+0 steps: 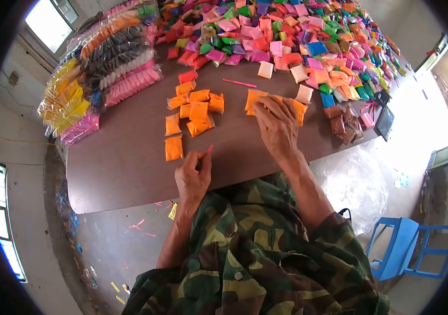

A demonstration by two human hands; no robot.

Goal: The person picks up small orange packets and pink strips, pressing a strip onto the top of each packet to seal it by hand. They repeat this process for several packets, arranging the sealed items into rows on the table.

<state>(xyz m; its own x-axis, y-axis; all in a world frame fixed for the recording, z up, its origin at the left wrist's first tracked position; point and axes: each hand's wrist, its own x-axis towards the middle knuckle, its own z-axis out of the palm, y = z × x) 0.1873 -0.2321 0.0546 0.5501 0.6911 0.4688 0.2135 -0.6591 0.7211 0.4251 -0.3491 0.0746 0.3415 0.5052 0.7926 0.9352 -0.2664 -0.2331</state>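
My left hand point(193, 176) is closed near the table's front edge, with the tip of a thin pink strip point(210, 149) poking out from its fingers. Further right, my right hand point(277, 126) reaches over a small cluster of orange packets point(254, 98), its fingers bent down onto them; the fingertips are partly hidden. Several more orange packets point(198, 111) lie in a loose group beyond my left hand, one single orange packet point(173, 148) being closest to it. A red-orange packet point(187, 76) tops that group. Another pink strip point(240, 83) rests flat between the two groups.
A big heap of multicoloured packets point(266, 37) covers the table's point(124, 173) far side. Bundled bags of packets point(124, 58) are stacked at the left. Brown packets point(345, 125) and a dark flat device point(384, 123) sit near the right edge. A blue stool point(397, 247) stands on the floor.
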